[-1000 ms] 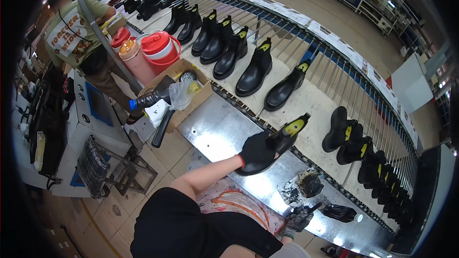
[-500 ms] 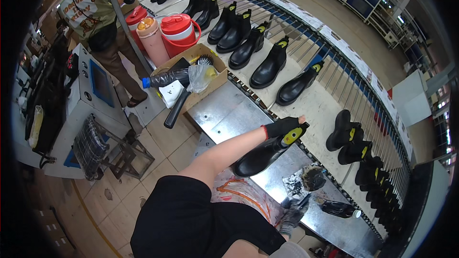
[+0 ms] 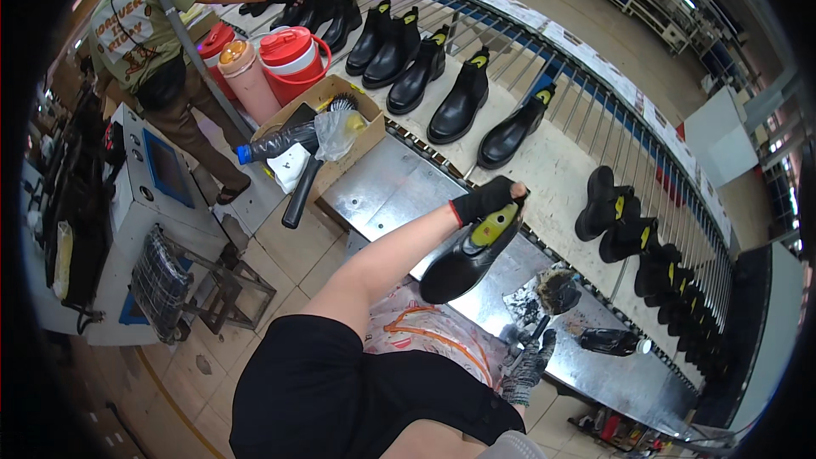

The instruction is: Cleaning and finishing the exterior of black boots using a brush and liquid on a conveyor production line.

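Note:
A black ankle boot with a yellow-green lining (image 3: 463, 268) is in my left hand (image 3: 486, 202), which wears a black glove with bare fingertips. The fingers are closed on the boot's top edge, and its toe points down and to the left over the metal table. My right hand (image 3: 529, 370), in a grey knitted glove, is closed around a thin, dark stick-like tool (image 3: 541, 328) at the table's near edge; its working end is unclear. Just beyond lies a blackened, rough lump (image 3: 558, 291) on stained paper. A dark bottle with a white cap (image 3: 608, 341) lies beside it.
Black boots (image 3: 459, 102) line the roller conveyor (image 3: 557, 174) beyond the metal table (image 3: 387, 195). A cardboard box (image 3: 367, 132) holds a bottle and brushes, near red-and-white jugs (image 3: 293, 59). At the far left, another person (image 3: 140, 34) reaches toward boots. A stool (image 3: 225, 280) stands left.
The boot in my left hand has turned, so its opening shows more. My right hand has lifted slightly, with the tool showing more clearly. The other person's arm now stretches over the conveyor.

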Tool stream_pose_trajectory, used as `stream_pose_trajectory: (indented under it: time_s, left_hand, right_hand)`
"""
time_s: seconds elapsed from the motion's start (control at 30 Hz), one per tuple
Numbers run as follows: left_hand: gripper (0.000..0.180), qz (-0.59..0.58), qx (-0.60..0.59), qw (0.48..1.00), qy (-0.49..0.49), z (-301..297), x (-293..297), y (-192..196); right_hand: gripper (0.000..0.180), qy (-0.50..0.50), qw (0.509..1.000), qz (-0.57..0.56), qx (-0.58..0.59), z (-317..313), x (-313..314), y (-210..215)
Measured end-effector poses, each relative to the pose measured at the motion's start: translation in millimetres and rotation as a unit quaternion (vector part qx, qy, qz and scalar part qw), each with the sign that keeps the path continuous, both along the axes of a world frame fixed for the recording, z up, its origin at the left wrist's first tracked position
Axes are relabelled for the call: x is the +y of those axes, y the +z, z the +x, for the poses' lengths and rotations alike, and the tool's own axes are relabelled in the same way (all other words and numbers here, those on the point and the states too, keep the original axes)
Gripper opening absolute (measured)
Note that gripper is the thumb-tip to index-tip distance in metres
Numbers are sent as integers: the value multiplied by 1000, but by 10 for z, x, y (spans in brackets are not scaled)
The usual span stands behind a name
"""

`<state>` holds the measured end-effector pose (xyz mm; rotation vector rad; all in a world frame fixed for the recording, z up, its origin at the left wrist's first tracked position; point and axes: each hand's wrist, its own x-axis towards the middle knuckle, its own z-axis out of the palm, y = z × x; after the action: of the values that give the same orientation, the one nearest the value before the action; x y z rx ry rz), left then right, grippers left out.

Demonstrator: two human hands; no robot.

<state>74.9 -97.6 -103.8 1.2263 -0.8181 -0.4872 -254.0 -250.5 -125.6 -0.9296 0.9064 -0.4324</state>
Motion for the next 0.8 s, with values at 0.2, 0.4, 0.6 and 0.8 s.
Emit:
stream_pose_trajectory:
  time_s: [0.2,0.4,0.6,0.8]
  left_hand:
    - [69,-219,-67,972,-51,-357,343,794]
    - [73,-234,-48,968,-73,-489,338,974]
    - [78,-269,5,958,-104,-593,404,856]
    - [81,-275,-37,946,-165,-449,218,887]
  right_hand:
    - [54,6,992,-117,48,152,146,676]
    - [51,-15,995,-91,40,119,14,506]
    - [24,30,997,-71,25,75,-89,584]
    - [86,258,955,-1,-145,234,-254,1321]
